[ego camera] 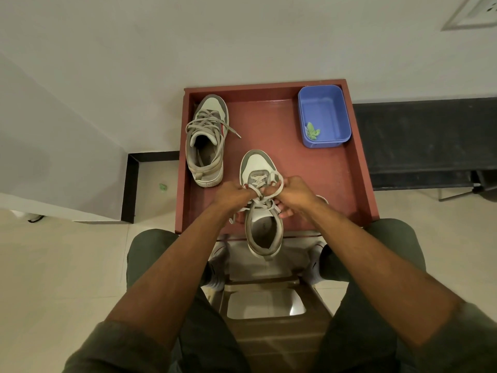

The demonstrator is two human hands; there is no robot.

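Tying the laces (260, 194), that's the job in hand, and it's being done on the near sneaker (257, 163). It sits toe-away at the front of the red table (269, 122), with its heel hanging over the near edge. The left hand (233, 194) is curled in from one side and pinches a strand right at the top of the tongue. The right hand (294, 195) does the same from the other side, with a loop of lace arcing over its knuckles. The two fists are nearly touching over the eyelets.

This looks like mid-knot, with the loop formed but not cinched. The next move calls for an even pull outward from both hands while the shoe stays planted, or that overhanging heel could tip.

The other sneaker (207, 138) stands at the far left of the table, its laces loose and trailing. In the far right corner is a blue tub (347, 117) with a green scrap (312, 131) inside.
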